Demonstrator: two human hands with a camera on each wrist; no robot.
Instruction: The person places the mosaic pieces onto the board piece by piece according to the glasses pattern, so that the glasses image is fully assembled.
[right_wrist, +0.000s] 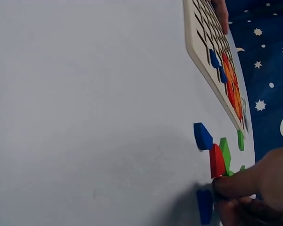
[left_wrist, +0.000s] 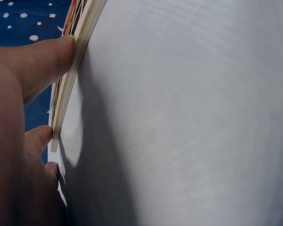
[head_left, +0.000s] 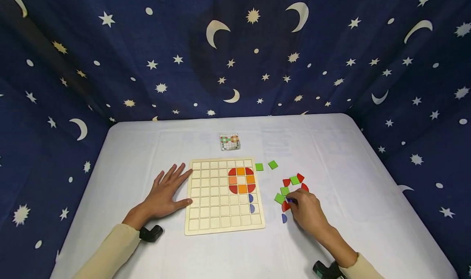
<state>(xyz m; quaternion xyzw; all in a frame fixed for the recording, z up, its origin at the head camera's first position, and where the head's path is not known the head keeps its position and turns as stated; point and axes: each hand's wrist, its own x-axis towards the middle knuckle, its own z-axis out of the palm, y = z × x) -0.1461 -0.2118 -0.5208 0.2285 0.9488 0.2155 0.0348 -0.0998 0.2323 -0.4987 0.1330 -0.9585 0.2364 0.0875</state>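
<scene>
My left hand (head_left: 164, 195) lies spread beside the wooden grid board (head_left: 207, 230), with its thumb and index fingertips on the left edge. In the left wrist view the thumb (left_wrist: 49, 59) touches the board's side. My right hand (head_left: 310, 211) pinches a small blue piece (right_wrist: 205, 206) at its fingertips, above the loose pieces; fingers partly hide it. A red piece (head_left: 285, 206), a green square (head_left: 279, 198) and a blue half-round piece (head_left: 284, 218) lie close by. On the board, red quarter-rounds (head_left: 251, 188) and orange squares (head_left: 242, 188) form a ring, above two blue half-rounds (head_left: 252, 208).
A small pattern card (head_left: 229, 142) lies behind the board on the white table (head_left: 165, 140). Two green squares (head_left: 273, 165) sit off the board's far right corner. More red and green pieces (head_left: 295, 180) lie beyond the right hand. A starry blue cloth (head_left: 235, 66) surrounds the table.
</scene>
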